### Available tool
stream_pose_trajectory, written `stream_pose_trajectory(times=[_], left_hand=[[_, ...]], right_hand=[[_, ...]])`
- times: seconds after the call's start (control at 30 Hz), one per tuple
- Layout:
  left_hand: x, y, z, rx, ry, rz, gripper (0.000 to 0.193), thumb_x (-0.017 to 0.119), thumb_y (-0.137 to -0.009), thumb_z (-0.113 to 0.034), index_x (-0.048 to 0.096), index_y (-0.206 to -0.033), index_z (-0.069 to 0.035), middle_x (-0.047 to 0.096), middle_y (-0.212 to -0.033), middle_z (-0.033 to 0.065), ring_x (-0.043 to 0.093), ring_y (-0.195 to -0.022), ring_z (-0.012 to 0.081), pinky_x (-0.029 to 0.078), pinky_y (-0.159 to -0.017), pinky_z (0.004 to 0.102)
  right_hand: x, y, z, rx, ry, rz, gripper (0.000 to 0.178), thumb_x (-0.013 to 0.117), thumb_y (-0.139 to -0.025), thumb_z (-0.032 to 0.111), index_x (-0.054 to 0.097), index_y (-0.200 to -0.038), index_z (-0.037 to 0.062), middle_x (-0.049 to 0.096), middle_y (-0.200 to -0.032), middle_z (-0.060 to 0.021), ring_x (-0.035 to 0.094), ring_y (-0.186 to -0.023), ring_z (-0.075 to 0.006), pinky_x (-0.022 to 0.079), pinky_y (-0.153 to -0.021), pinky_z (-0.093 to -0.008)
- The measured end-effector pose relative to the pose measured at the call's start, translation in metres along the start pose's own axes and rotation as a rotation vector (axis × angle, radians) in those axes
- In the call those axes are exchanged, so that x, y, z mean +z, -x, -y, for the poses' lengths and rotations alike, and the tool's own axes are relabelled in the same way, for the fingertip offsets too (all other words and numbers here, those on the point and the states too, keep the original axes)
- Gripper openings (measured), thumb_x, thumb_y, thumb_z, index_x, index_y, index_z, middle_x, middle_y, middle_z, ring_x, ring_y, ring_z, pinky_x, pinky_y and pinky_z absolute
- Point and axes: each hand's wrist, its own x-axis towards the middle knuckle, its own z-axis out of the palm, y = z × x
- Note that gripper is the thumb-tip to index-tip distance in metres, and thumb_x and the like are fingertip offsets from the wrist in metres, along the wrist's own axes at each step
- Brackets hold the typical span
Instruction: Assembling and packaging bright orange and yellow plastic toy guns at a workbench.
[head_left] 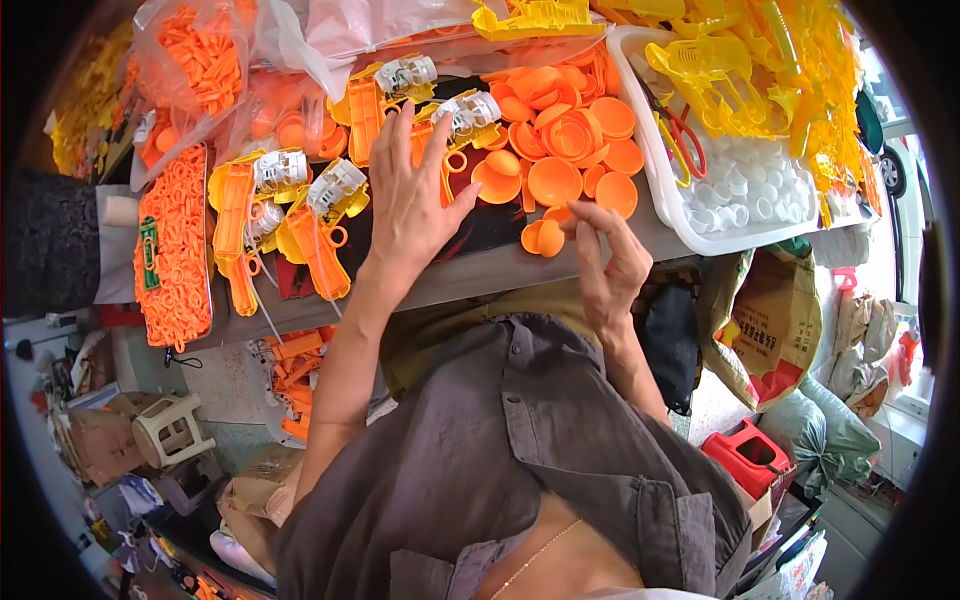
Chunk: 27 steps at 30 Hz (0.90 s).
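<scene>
My left hand (410, 200) is over the far toy-gun halves, fingers spread, apparently holding nothing. Beneath its fingertips lie orange and yellow plastic shells, one with a white and clear mechanism (468, 114). Whether the fingers touch them, I cannot tell. My right hand (612, 270) hovers at the table's front edge with loosely bent fingers, its fingertips beside a small orange round cap (549, 238). A heap of orange round cups (570, 135) lies just beyond. More half-built toy guns (325, 225), in yellow and orange with white mechanisms, rest left of my left hand.
A white tray (690, 236) at the right holds clear caps, yellow frames (710, 75) and red-handled scissors (685, 140). At the left is a box of small orange parts (172, 270). Bags of orange pieces (205, 60) stand behind. A red stool (745, 458) is low right.
</scene>
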Motion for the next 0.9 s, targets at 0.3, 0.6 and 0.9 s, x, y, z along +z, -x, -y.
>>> stream_pose_trajectory(times=[0.3,0.6,0.9], left_hand=[[-0.007,-0.032,0.022,0.028,-0.037,0.34,0.095,0.078,-0.074,-0.026,0.029,-0.153,-0.011,0.034,-0.148,0.0244,0.036,-0.134,0.0414,0.031,-0.113,0.0482],[0.018,-0.035,0.033,0.006,-0.007,0.244,0.096,0.078,-0.062,-0.019,0.038,-0.148,-0.005,0.049,-0.115,0.0218,0.046,-0.107,0.0382,0.04,-0.095,0.0475],[-0.043,-0.034,0.021,0.012,-0.069,0.063,0.091,0.08,-0.063,-0.02,0.042,-0.144,-0.008,0.048,-0.12,0.0203,0.045,-0.112,0.0373,0.036,-0.101,0.0483]], right_hand=[[-0.01,-0.004,-0.004,-0.054,0.089,0.194,0.024,0.061,-0.082,-0.01,0.069,-0.102,-0.0011,0.067,-0.077,-0.0101,0.064,-0.07,-0.0206,0.049,-0.068,-0.0292],[0.027,0.014,-0.005,-0.292,0.305,0.423,0.038,0.069,-0.073,-0.002,0.068,-0.111,0.006,0.066,-0.109,-0.0073,0.059,-0.106,-0.0284,0.039,-0.099,-0.0463],[0.046,-0.011,-0.022,-0.345,0.414,0.543,0.034,0.063,-0.078,-0.005,0.068,-0.11,0.0044,0.063,-0.116,-0.0093,0.055,-0.115,-0.0308,0.037,-0.106,-0.0496]])
